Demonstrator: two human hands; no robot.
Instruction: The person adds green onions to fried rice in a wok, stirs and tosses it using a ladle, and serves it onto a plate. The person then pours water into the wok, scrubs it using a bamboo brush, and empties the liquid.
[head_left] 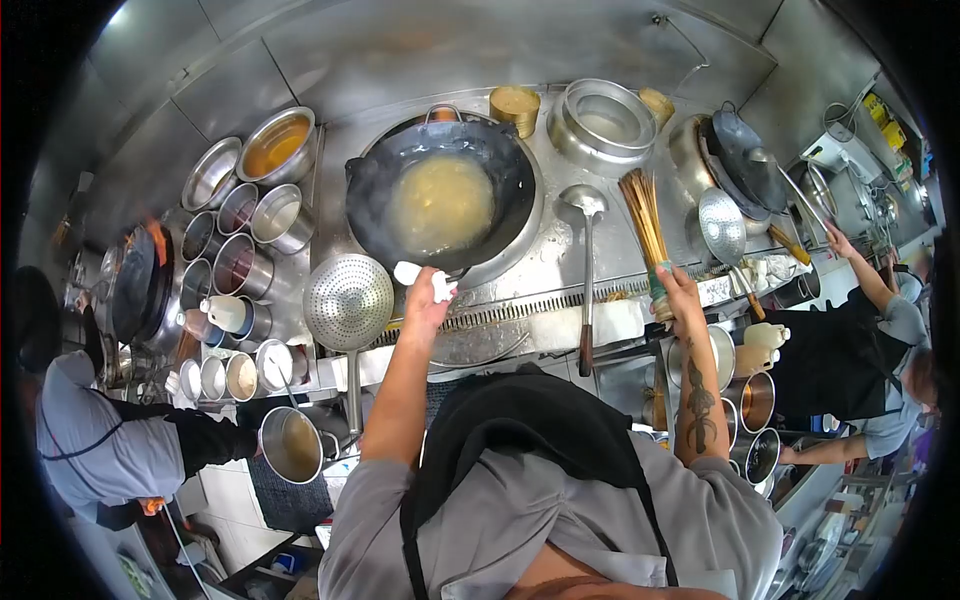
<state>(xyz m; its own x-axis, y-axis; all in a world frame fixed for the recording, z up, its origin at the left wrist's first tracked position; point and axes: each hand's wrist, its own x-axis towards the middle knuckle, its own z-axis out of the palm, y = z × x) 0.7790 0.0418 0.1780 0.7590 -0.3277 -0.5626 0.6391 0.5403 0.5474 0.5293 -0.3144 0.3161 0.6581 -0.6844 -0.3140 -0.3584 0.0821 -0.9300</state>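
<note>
A dark wok [365,220] sits on the burner in front of me, with cloudy yellowish liquid [443,203] in its bottom. My left hand [428,298] is closed on a folded white cloth [408,272] at the wok's near rim, by its near handle. My right hand [681,293] grips a bamboo wok brush [646,215] by its bound lower end, bristles pointing up and away. Between my hands a ladle [586,260] lies on the steel stovetop. Left of my left hand is a perforated skimmer [348,302].
Steel pots of sauces [243,265] and a bowl of amber liquid [277,146] stand at left. A stacked steel pot [602,128] is at the back; a second strainer [721,226] lies at right. Co-workers stand at left [110,425] and right [850,350], the right one holding a ladle.
</note>
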